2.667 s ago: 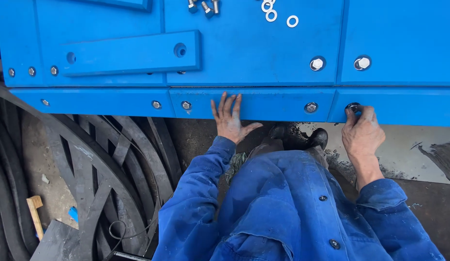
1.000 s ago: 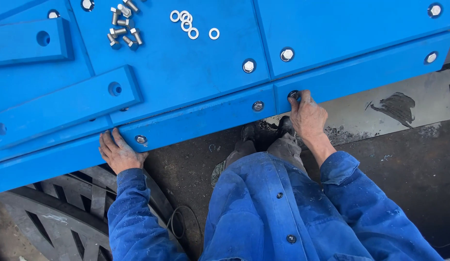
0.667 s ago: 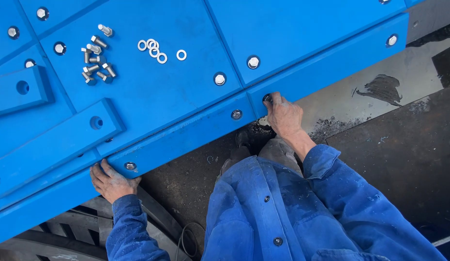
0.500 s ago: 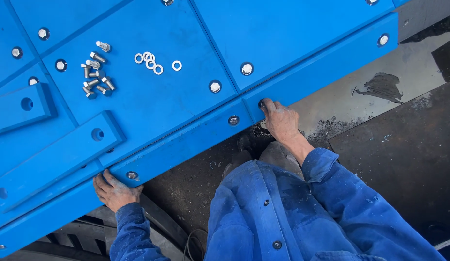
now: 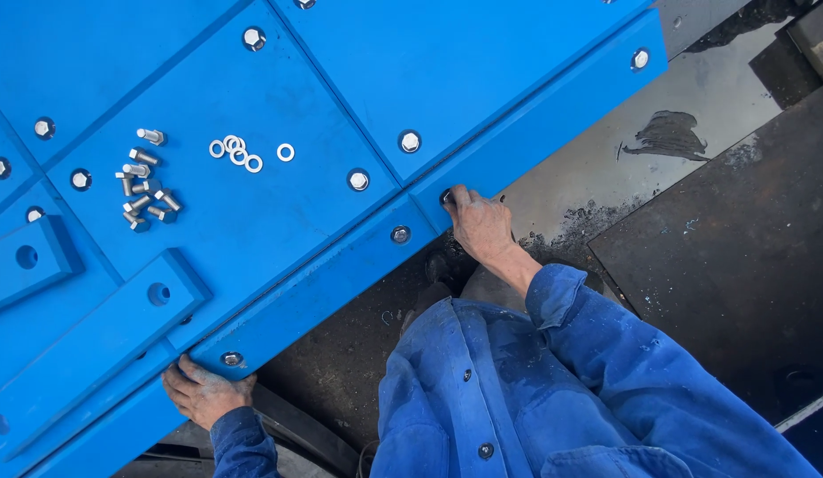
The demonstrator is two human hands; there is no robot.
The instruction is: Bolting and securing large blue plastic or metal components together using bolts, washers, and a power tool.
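Down at the lower left the left hand (image 5: 202, 392) clamps its fingers over the near lip of the blue edge strip (image 5: 358, 274), just beside a seated bolt head (image 5: 232, 358), and that long, thick, rigid strip looks heavy and slick-painted, so the lip is the sensible place to grip. Further along, loose bolts (image 5: 144, 181) and white washers (image 5: 243, 155) lie on the blue panel (image 5: 252, 221), small, hard and liable to roll. On the right, the right hand (image 5: 480, 223) curls its fingertips onto a bolt (image 5: 447, 196) in the same strip; whether it pinches or merely presses, I cannot tell.
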